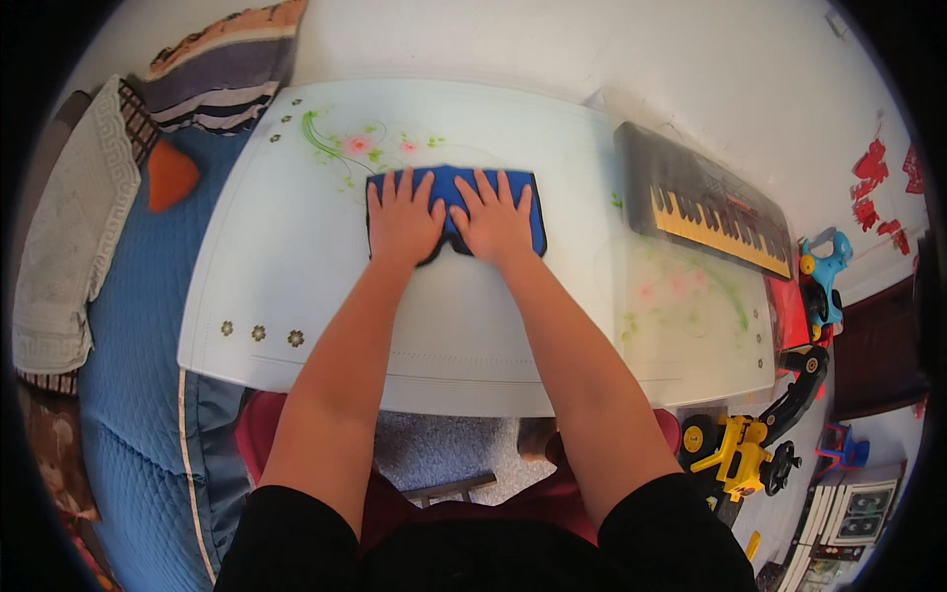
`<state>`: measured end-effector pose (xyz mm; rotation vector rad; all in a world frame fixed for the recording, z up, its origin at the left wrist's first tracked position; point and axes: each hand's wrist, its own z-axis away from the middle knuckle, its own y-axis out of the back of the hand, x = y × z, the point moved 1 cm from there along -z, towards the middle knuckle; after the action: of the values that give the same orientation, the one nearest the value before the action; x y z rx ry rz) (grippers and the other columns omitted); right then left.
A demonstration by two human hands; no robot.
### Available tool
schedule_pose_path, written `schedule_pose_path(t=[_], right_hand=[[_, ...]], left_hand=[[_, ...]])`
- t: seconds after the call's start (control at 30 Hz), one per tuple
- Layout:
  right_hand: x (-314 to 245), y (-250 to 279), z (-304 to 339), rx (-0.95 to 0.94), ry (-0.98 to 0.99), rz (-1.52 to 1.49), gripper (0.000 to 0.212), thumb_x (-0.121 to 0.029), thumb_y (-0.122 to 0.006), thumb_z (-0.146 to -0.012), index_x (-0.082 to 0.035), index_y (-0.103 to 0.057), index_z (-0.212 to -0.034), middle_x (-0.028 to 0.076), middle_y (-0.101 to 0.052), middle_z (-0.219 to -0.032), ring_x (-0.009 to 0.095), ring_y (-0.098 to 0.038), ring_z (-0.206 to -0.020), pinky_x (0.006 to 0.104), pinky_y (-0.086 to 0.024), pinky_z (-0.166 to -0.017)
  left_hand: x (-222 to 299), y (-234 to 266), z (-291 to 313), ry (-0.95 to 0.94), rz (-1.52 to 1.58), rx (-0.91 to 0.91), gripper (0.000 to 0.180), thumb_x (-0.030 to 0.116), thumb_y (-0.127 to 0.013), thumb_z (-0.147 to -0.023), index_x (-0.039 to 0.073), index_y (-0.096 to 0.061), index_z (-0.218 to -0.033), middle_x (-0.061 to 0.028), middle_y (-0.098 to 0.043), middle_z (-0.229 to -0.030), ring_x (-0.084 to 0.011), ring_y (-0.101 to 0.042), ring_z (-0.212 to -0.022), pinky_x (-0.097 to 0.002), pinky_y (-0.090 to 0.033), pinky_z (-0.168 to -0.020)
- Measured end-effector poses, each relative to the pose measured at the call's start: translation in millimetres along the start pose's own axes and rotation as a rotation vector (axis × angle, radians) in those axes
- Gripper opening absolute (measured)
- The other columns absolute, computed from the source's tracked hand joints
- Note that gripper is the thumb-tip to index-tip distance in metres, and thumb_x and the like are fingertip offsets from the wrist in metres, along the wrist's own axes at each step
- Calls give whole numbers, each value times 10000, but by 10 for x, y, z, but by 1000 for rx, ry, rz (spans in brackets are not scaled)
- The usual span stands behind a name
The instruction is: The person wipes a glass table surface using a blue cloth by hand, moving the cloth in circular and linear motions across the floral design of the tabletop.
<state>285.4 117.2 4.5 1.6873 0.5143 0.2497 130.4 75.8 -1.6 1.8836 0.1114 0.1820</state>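
A blue cloth eye mask (447,187) with black edging lies spread flat on the white glossy tabletop (464,335). A rounded notch shows in the middle of its near edge. My left hand (404,219) rests palm down on the mask's left half, fingers spread and pointing away from me. On the right half my right hand (493,217) lies flat in the same way, its fingers apart. The two thumbs come close to each other near the middle, without touching. Much of the cloth is hidden beneath both palms.
An electronic keyboard (710,202) sits at the table's right end. To the left is a blue quilted seat (133,326) with an orange cushion (171,178) and a striped pillow (222,74). A yellow toy vehicle (735,456) stands right of the table, near a blue toy (829,261).
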Motion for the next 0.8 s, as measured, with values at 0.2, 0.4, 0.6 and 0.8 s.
schedule_pose_path(t=[0.2,0.4,0.6,0.8], right_hand=[[10,177,880,30,11,29,576,-522,-417,-1043,-267,-419,-1560,62,-325,-1655,348,-232,-1542,647,-109,-1216],[-27,324,1581,51,47,6,594,-555,-460,-1021,-274,-448,-1544,73,-339,-1649,354,-230,-1542,661,-85,-1213],[142,393,1723,-17,52,-38,560,-577,-445,-1023,-320,-475,-1519,51,-374,-1630,345,-264,-1531,667,-90,-1212],[448,746,1657,71,-465,40,676,-396,-774,-863,30,-555,-1340,220,-654,-1272,385,-596,-1219,480,-512,-974]], left_hand=[[178,203,748,-69,94,0,584,470,-460,-1013,191,-472,-1526,-115,-386,-1618,-341,-277,-1514,-555,-135,-1245],[190,413,1378,-147,125,-53,612,493,-484,-1005,198,-451,-1540,-143,-350,-1629,-378,-237,-1525,-600,-105,-1236],[-66,664,1357,-366,195,-329,679,561,-524,-992,218,-410,-1567,-162,-299,-1651,-412,-234,-1524,-593,-153,-1228],[-503,732,1206,-489,435,-473,576,332,-600,-1008,134,-451,-1527,-176,-387,-1602,-374,-331,-1491,-468,-315,-1201]])
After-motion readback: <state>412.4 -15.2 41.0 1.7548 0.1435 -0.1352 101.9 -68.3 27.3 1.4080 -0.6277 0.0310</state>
